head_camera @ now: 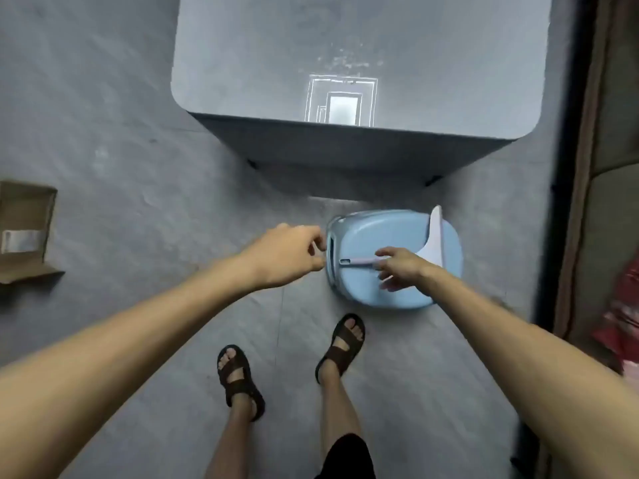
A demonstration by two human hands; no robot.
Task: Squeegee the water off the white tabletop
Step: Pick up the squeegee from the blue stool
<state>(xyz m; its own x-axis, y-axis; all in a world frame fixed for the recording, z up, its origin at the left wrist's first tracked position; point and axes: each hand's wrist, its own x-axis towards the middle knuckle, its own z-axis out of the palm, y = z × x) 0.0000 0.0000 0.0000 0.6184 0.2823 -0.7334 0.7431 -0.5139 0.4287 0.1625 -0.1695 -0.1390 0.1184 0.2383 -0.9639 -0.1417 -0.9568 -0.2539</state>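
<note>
The white tabletop [262, 63] fills the upper middle of the head view. Water drops [349, 62] are scattered on it beyond a bright reflection of a lamp. A pale lilac squeegee [432, 243] lies on a light blue stool [397, 288] on the floor in front of the table, with its thin handle pointing left and its blade at the right. My right hand [401, 266] is spread over the handle, thumb above it and fingers below, touching it. My left hand [287, 254] hovers at the stool's left edge with loosely curled fingers, holding nothing.
An open cardboard box [24, 233] lies on the grey floor at the far left. A dark vertical frame [567, 167] and a brownish surface run down the right side, with red cloth [622, 323] low on the right. My sandalled feet [340, 344] stand just behind the stool.
</note>
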